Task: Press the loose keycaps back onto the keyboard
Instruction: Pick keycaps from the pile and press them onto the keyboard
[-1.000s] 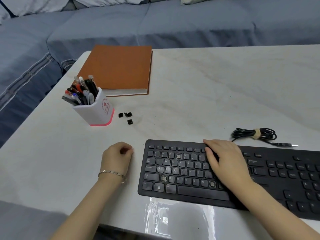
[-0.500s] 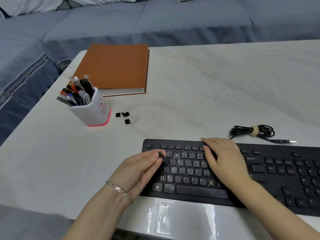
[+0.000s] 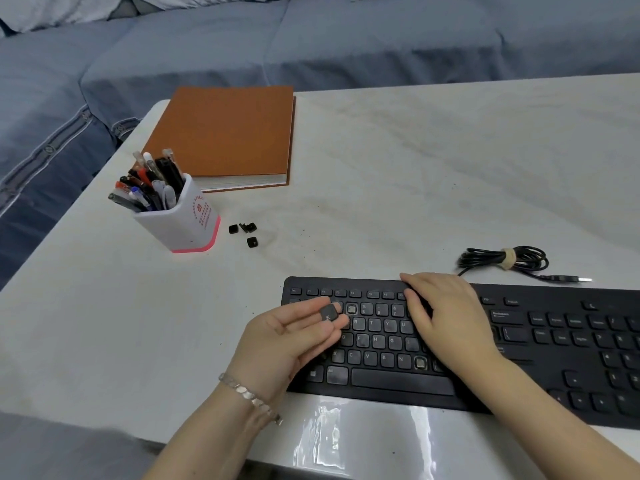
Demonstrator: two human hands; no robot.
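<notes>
A black keyboard (image 3: pixel 519 344) lies along the table's front edge, with bare sockets showing in its number row (image 3: pixel 351 309) and bottom letter row (image 3: pixel 420 362). My left hand (image 3: pixel 291 337) hovers over the keyboard's left end and pinches a black keycap (image 3: pixel 329 312) between thumb and fingers. My right hand (image 3: pixel 446 320) rests flat on the middle keys with straight fingers. Three loose keycaps (image 3: pixel 246 232) lie on the table beside the pen cup.
A white pen cup (image 3: pixel 180 220) full of pens stands left of the loose keycaps. An orange book (image 3: pixel 228 133) lies behind it. A coiled black USB cable (image 3: pixel 509 259) sits behind the keyboard. A blue sofa lies beyond the table.
My left hand moved from the bare table left of the keyboard to over its left keys, now showing a keycap in its fingers. The right hand stayed in place.
</notes>
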